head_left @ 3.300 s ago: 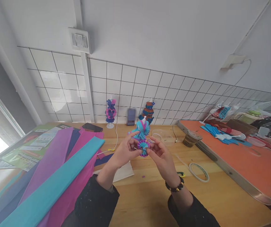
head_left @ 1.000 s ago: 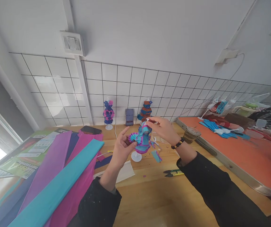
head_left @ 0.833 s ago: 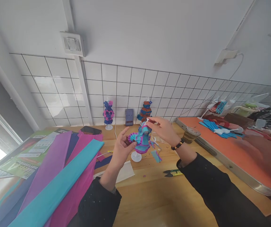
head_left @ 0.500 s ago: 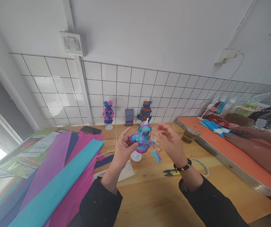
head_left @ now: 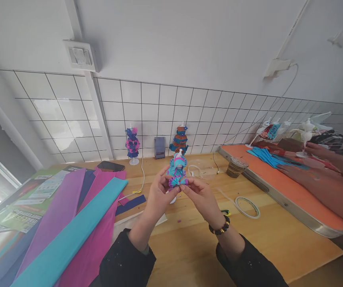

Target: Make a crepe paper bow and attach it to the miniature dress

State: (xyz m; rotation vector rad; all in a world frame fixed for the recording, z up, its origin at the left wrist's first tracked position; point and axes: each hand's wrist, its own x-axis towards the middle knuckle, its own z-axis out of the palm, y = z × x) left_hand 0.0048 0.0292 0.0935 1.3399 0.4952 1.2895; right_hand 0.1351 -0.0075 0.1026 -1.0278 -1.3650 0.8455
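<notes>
A pleated turquoise paper fan with purple edges [head_left: 176,182] is pinched between thumb and fingers of both hands. My left hand [head_left: 159,193] grips its left side, and my right hand [head_left: 200,196], with a beaded bracelet at the wrist, grips its right side. Directly behind the fan stands a small white dress form in a turquoise and purple paper dress [head_left: 178,161]. Its lower part is mostly hidden by my hands and the fan; a bit of the white base shows below. Whether the fan touches the dress I cannot tell.
Rolled crepe paper [head_left: 78,223] covers the left side. Two dressed forms, blue-pink [head_left: 133,143] and brown-teal [head_left: 180,139], stand by the tiled wall near a phone [head_left: 160,147]. A tape roll [head_left: 247,207], twine spool [head_left: 236,167] and orange board [head_left: 279,179] lie right; another person's hands work there.
My right hand has moved left and down from beside the dress form and now grips the fan with my left hand. The fan has come in front of the dress. The view has shifted slightly.
</notes>
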